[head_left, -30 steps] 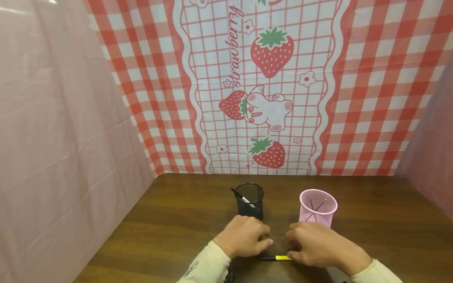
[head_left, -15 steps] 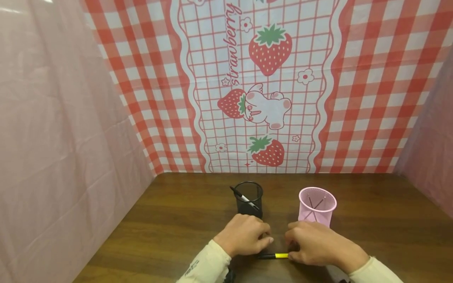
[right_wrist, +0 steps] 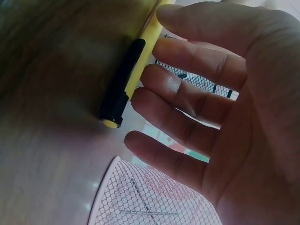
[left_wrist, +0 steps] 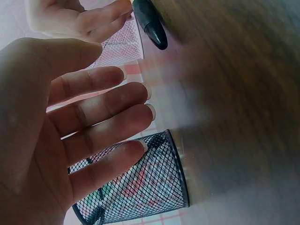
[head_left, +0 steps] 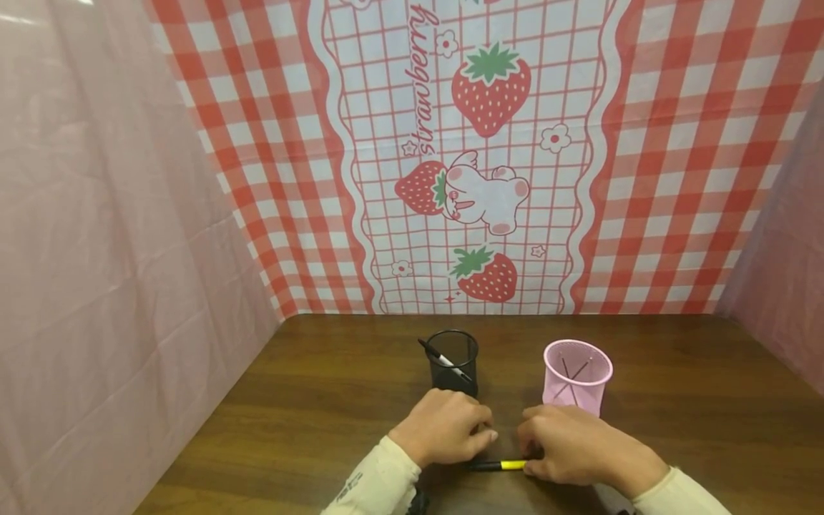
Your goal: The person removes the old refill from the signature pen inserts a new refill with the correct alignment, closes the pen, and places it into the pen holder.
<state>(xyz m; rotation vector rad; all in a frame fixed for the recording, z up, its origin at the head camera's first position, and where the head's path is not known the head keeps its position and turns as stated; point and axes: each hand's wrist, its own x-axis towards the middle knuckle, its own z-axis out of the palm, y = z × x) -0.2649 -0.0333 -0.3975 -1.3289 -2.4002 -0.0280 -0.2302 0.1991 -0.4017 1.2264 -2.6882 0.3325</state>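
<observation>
A yellow-and-black pen (head_left: 511,466) with a black clip lies across the table in front of both hands. My right hand (head_left: 582,443) is beside it, its thumb tip and loosely bent fingertips right at the barrel in the right wrist view, hiding the clip end in the head view. My left hand (head_left: 444,429) holds nothing; its fingers are slightly bent and spread, near the pen's black tip (left_wrist: 155,33). Behind the left hand stands a black mesh pen cup (head_left: 453,365) with a black-and-white pen (head_left: 444,360) leaning inside. A pink mesh pen cup (head_left: 577,375) stands behind the right hand.
The brown wooden table (head_left: 347,379) ends at a red-and-white strawberry-print cloth (head_left: 489,179) hung behind it. Pale pink cloth (head_left: 116,286) closes off the left side, and more pink cloth (head_left: 782,265) hangs on the right.
</observation>
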